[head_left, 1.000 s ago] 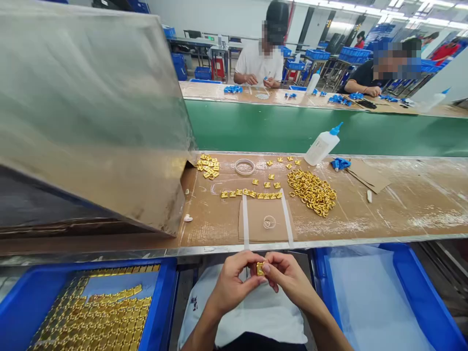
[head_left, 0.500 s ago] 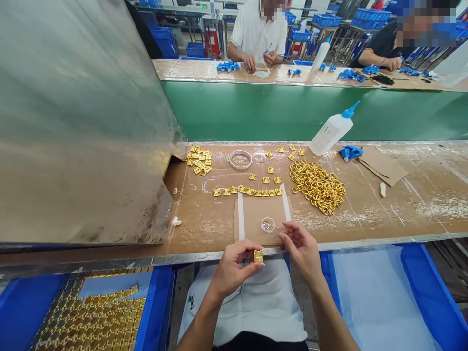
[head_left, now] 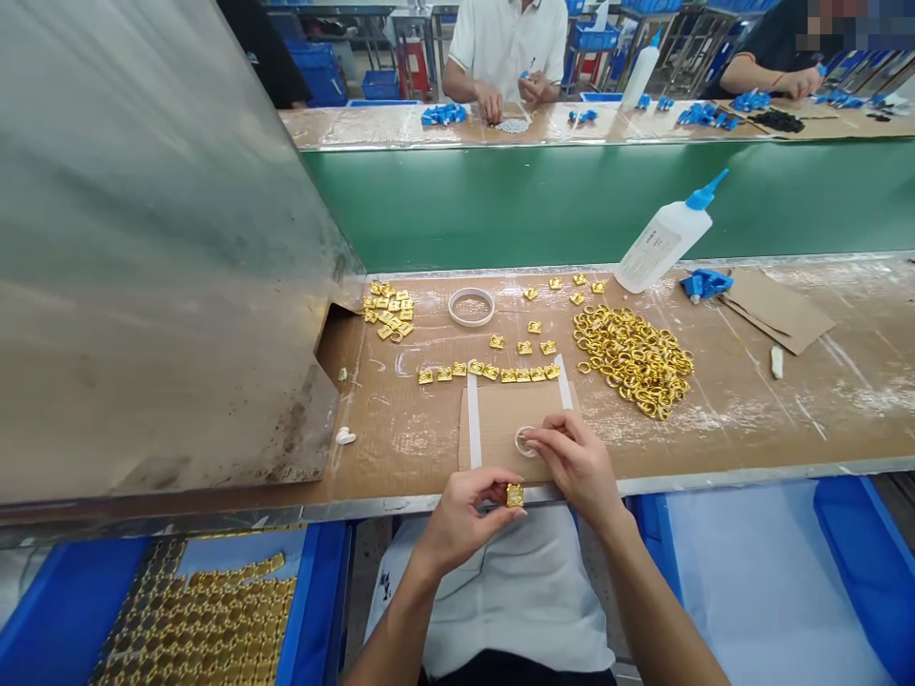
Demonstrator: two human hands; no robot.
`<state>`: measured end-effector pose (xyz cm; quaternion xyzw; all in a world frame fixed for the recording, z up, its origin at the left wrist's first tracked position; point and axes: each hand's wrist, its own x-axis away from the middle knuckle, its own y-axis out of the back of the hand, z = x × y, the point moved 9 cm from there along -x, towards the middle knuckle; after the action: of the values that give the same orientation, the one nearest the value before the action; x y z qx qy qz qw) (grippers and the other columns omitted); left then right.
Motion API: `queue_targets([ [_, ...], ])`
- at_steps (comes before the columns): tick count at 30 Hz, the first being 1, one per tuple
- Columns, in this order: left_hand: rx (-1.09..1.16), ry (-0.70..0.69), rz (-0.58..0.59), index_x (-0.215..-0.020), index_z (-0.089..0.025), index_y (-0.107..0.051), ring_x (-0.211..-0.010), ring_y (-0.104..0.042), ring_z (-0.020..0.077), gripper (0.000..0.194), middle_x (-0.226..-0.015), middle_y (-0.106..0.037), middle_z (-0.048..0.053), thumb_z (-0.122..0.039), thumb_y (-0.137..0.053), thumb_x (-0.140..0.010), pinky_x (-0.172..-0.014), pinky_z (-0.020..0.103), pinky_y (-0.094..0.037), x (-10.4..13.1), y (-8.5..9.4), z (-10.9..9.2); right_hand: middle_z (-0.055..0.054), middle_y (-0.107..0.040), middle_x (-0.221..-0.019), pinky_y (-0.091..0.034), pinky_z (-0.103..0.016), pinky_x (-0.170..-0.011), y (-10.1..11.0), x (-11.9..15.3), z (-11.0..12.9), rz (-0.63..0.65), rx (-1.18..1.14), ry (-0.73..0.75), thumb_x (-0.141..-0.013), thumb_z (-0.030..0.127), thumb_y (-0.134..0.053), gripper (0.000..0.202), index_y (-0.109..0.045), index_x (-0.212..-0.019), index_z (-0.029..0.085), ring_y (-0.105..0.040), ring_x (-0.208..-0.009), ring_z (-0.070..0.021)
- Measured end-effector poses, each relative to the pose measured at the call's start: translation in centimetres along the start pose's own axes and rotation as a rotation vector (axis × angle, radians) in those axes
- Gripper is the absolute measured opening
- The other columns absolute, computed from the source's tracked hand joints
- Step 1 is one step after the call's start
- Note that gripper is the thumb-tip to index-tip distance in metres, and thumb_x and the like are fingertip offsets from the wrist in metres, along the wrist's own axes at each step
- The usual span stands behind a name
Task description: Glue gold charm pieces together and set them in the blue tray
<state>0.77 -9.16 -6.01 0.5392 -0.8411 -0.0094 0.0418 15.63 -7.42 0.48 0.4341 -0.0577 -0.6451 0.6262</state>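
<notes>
Your left hand [head_left: 464, 510] pinches a gold clasp [head_left: 515, 494] by its edges, face up, just below the card [head_left: 500, 419]. Your right hand [head_left: 576, 462] rests fingertips on a small clear ring [head_left: 525, 440] on the card, pinning it. Above the card: a row of stamped clasps [head_left: 490, 373]; to its right, shiny rings [head_left: 633, 357].

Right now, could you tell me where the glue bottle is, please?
In the head view, the glue bottle leans at the far right edge of the cardboard worktop, against the green belt, just behind the pile of gold rings.
</notes>
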Motion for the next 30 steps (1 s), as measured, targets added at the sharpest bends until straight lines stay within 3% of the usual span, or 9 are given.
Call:
queue_targets([
  [8, 0.026, 0.03, -0.002, -0.096, -0.014, -0.073, -0.077, -0.065, 0.0167, 0.025, -0.086, -0.069, 0.007, -0.031, -0.079, -0.08, -0.074, 0.027, -0.054, 0.1, 0.1, 0.1, -0.004, -0.06, -0.08, -0.047, -0.026, -0.062, 0.5, 0.1, 0.4, 0.017, 0.147, 0.012, -0.102, 0.02, -0.052, 0.024, -0.071, -0.088, 0.022, -0.058, -0.069, -0.0161],
  [16, 0.271, 0.182, -0.012, -0.097, -0.013, -0.068, -0.078, -0.061, 0.014, 0.03, -0.085, -0.064, 0.003, -0.029, -0.081, -0.075, -0.075, 0.024, -0.051, -0.1, 0.2, 0.9, -0.003, -0.069, -0.08, -0.052, -0.026, -0.064, 1.0, 0.2, -1.4, -0.087, -0.141, -0.154, -0.098, 0.019, -0.057, 0.018, -0.07, -0.086, 0.022, -0.066, -0.071, -0.017],
  [24, 0.26, 0.188, -0.043, -0.099, -0.013, -0.071, -0.076, -0.06, 0.0146, 0.031, -0.084, -0.065, 0.005, -0.033, -0.079, -0.078, -0.07, 0.024, -0.052, -0.6, 0.1, 0.5, -0.005, -0.076, -0.077, -0.055, -0.028, -0.059, -0.1, 2.0, -4.2, -0.168, -0.317, -0.457, -0.096, 0.04, -0.06, 0.026, -0.072, -0.084, 0.021, -0.071, -0.065, -0.0199],
  [30, 0.278, 0.198, -0.083, -0.104, -0.011, -0.073, -0.075, -0.061, 0.0152, 0.038, -0.082, -0.066, 0.005, -0.037, -0.08, -0.077, -0.069, 0.024, -0.054, -0.6, 0.2, 1.3, -0.008, -0.077, -0.077, -0.057, -0.03, -0.06, -0.5, 1.8, -4.9, -0.163, -0.395, -0.586, -0.09, 0.058, -0.063, 0.04, -0.073, -0.081, 0.02, -0.071, -0.066, -0.0215],
])
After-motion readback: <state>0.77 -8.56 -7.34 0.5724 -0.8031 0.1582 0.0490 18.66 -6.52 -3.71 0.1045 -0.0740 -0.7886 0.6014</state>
